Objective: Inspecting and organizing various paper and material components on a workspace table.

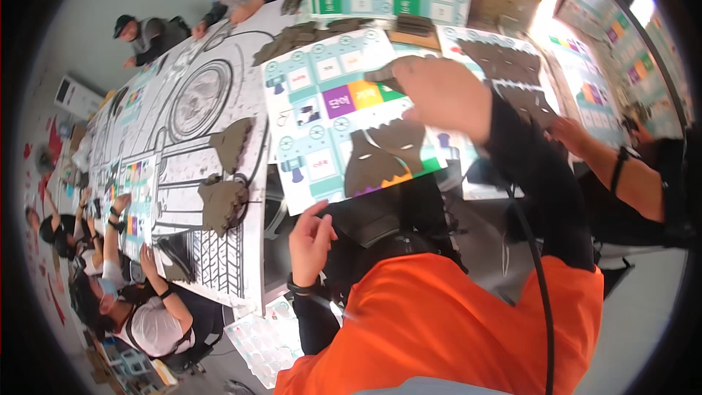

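Head view: right hand point(444, 96) blurred

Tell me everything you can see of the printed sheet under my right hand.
The sheet lies flat, white and pale teal, seemingly paper or card, with wheel drawings and a purple, orange and green band across its middle. Similar colours edge its near right. Brown pieces lie on its near right part. Your right hand is over its far right, your left hand by its near edge; I can't tell whether either touches it.
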Demonstrator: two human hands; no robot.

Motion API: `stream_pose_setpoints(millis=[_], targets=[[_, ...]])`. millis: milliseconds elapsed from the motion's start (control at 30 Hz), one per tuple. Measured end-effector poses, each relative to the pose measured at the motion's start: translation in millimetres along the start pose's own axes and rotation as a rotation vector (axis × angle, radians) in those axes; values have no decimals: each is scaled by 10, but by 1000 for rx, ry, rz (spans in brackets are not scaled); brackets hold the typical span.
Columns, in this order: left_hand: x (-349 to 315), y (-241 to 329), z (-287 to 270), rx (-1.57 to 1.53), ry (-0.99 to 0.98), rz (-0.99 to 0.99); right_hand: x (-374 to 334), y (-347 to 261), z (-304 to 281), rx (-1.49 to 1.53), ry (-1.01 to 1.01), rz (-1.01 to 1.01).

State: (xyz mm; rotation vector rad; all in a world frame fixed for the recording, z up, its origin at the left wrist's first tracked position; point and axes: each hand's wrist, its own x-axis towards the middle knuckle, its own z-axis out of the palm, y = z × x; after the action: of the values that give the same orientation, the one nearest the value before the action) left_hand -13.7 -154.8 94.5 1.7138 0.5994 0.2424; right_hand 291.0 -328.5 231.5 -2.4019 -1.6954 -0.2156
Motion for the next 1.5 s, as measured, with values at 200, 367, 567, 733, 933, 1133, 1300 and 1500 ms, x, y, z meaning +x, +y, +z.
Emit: stream_pose_setpoints(millis=[200,367,567,733,933,1133,1300,1500], targets=[[-46,48,210,8,-342,73,-491,-909,-606,834,376,89],[415,704,789,66,-697,506,-815,-387,-1032,1145,1028,120],[432,1300,1853,142,-1323,449,-1367,-555,-1182,1441,1134,141],[511,1119,1507,-97,-1435,730,-2052,-317,-914,1113,1004,282],[405,1050,1398,131,-1682,679,-2138,-343,-395,961,519,719],[499,1067,1137,-20,-1116,292,-1552,-36,-217,538,-82,422],[501,798,708,-96,-894,203,-754,557,-22,431,-188,467],[324,321,55,-198,-680,129,-485,214,114,535,-428,477]])
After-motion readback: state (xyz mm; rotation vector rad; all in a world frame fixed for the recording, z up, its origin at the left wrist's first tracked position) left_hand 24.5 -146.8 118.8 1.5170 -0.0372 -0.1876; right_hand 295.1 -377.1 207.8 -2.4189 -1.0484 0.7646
